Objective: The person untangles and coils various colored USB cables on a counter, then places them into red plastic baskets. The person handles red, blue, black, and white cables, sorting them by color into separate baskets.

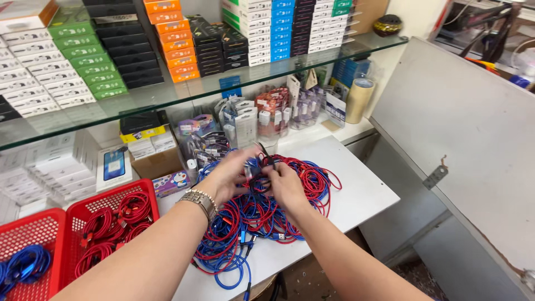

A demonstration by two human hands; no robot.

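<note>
A tangled heap of red and blue braided charging cables (267,217) lies in the middle of the white worktop (362,195). Above the heap, the left hand (231,175), a metal watch at its wrist, and the right hand (287,187) meet, both with fingers curled around a small dark bundle of cable (262,170) pinched between them. Left of the heap stand two red plastic mesh baskets (72,223), one holding coiled red cables, the other blue ones. Behind the heap hang packaged accessories (245,122).
</note>
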